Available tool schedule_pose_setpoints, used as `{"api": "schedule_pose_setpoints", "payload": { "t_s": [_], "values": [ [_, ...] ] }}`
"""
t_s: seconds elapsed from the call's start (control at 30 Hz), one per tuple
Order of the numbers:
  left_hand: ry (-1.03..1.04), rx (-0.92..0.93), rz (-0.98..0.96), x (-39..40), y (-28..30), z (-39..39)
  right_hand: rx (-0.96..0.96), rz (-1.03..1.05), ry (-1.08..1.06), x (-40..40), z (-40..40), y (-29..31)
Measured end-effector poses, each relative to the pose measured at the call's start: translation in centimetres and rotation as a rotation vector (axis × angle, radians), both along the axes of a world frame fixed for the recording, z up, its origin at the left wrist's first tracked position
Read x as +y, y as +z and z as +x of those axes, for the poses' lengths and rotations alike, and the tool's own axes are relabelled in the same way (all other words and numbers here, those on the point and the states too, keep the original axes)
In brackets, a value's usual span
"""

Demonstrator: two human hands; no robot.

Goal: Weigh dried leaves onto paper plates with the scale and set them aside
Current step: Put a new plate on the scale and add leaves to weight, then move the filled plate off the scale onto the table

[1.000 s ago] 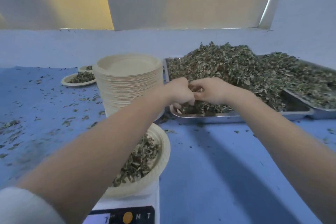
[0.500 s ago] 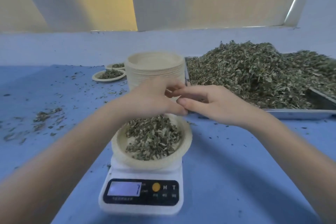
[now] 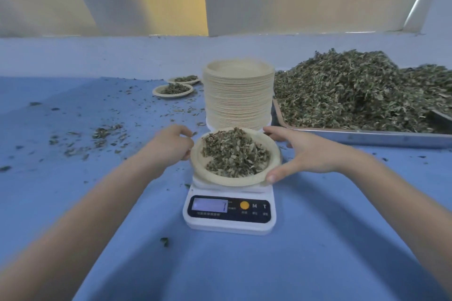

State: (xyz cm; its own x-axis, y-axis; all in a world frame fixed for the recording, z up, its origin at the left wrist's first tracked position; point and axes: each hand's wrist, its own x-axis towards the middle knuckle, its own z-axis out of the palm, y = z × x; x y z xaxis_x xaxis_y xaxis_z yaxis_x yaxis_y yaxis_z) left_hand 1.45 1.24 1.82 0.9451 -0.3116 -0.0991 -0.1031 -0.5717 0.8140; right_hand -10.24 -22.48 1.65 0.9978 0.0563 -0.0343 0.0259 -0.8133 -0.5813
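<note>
I am looking down at a white scale [image 3: 230,212] sitting on the blue table [image 3: 318,239], and a paper plate [image 3: 198,166] heaped with dried leaves [image 3: 234,151] is resting on its platform. My left hand [image 3: 168,146] is sitting at the plate's left rim with the fingers curled in toward it; I cannot tell whether they are actually pinching the rim or only touching it. My right hand [image 3: 308,154] is spread wide around the plate's right side, the thumb [image 3: 274,176] pressing against the near right edge and the other fingers reaching round the far side, so it is cupping the plate rather than closing on it. The scale's display [image 3: 209,205] is glowing, but the reading is too blurred for me to make out; an orange button [image 3: 244,205] is showing beside it. Just behind the scale, a tall stack of empty plates [image 3: 238,95] is standing upright. To the right of the stack, a metal tray [image 3: 367,135] is holding a big mound of loose leaves [image 3: 354,90]. Farther back on the left, two filled plates [image 3: 173,90] are sitting close together, well apart from the scale. Scattered crumbs of leaf [image 3: 105,134] are lying across the left part of the table. Both forearms are reaching in from the bottom corners.
</note>
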Motion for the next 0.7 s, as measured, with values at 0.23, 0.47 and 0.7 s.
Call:
{"api": "schedule_pose_setpoints", "payload": {
  "t_s": [0.23,0.47,0.7],
  "values": [
    [0.097,0.079,-0.313,3.2,1.5,1.4,-0.039,0.195,0.013,2.6,1.8,1.8],
    [0.322,0.201,-0.699,7.9,2.6,4.7,0.003,0.625,-0.013,8.7,7.7,2.5],
    [0.492,0.223,-0.799,10.3,2.1,11.4,-0.054,1.296,-0.389,15.4,16.1,2.4]
  ]
}}
